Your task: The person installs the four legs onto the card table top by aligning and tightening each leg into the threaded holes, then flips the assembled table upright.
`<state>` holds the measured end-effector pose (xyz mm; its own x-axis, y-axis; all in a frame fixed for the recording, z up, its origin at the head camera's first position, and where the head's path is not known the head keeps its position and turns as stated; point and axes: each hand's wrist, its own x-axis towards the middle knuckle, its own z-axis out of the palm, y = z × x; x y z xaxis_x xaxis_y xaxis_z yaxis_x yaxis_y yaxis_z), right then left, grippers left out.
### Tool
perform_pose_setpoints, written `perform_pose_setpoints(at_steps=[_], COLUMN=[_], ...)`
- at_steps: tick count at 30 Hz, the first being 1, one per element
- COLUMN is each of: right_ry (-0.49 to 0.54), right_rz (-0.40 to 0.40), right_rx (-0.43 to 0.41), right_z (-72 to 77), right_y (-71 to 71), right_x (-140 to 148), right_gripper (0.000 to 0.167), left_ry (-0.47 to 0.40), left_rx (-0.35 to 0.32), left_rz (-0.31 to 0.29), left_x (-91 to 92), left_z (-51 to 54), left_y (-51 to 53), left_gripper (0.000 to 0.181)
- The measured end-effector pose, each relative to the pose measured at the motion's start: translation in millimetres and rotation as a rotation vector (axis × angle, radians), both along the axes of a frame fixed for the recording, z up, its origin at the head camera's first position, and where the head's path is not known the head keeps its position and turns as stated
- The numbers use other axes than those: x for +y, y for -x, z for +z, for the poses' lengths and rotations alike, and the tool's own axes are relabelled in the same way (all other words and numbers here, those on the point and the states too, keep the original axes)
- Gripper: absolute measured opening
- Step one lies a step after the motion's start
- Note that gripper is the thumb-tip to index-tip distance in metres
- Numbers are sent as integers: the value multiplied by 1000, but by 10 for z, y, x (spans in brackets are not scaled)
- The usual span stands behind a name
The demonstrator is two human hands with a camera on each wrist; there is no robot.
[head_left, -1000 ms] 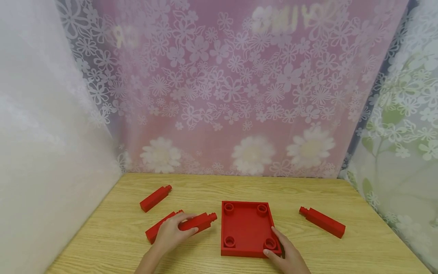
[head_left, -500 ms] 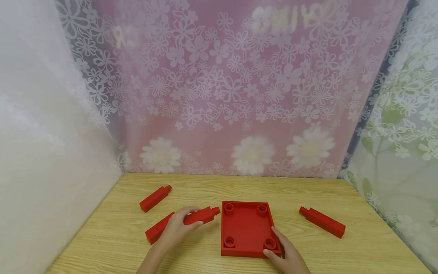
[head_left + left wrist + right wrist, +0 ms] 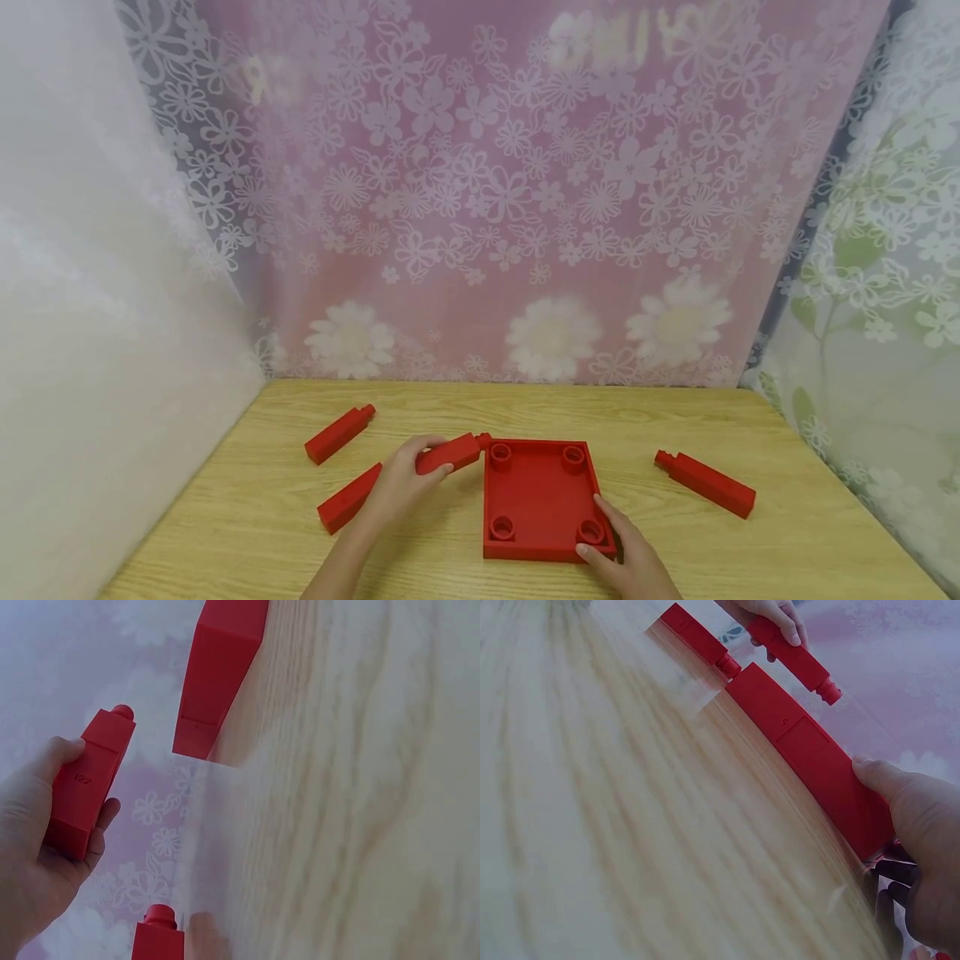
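My left hand (image 3: 401, 482) holds a red square-section leg (image 3: 453, 455) with a narrow ridged peg at one end. Thumb and fingers wrap its body, and the peg points right, over or beside the far left corner of a shallow red tray-like panel (image 3: 543, 496). From the head view I cannot tell whether they touch; in the right wrist view the held leg (image 3: 789, 654) is above the panel (image 3: 810, 750). Each inner corner of the panel has a round socket. My right hand (image 3: 630, 552) grips the panel's near right corner, thumb over its near edge.
Another red leg (image 3: 348, 500) lies partly behind my left hand. A similar leg (image 3: 339, 435) lies farther back on the left, and one more leg (image 3: 707, 485) lies to the right. The wooden table (image 3: 420, 567) ends at flowered curtains (image 3: 480, 208).
My left hand has carried the leg up and to the right, bringing its peg to the panel's far left corner. The right hand keeps its grip on the panel.
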<state>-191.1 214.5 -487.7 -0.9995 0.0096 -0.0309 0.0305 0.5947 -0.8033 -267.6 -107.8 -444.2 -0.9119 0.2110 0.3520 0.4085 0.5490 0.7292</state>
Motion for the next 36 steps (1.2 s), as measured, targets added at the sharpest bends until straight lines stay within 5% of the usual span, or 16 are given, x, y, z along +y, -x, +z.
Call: perform_pose_setpoints(at_steps=[15, 36], right_ry=[-3, 0], right_rz=[8, 3], right_rx=[14, 3], right_z=[13, 21], right_y=[-6, -9], right_x=[-10, -8], right_gripper=[85, 85], left_ry=[-150, -192], left_rx=[-15, 52], left_rz=[69, 75], left_x=[104, 262], left_z=[107, 189], left_y=[91, 213], left_gripper=[35, 33])
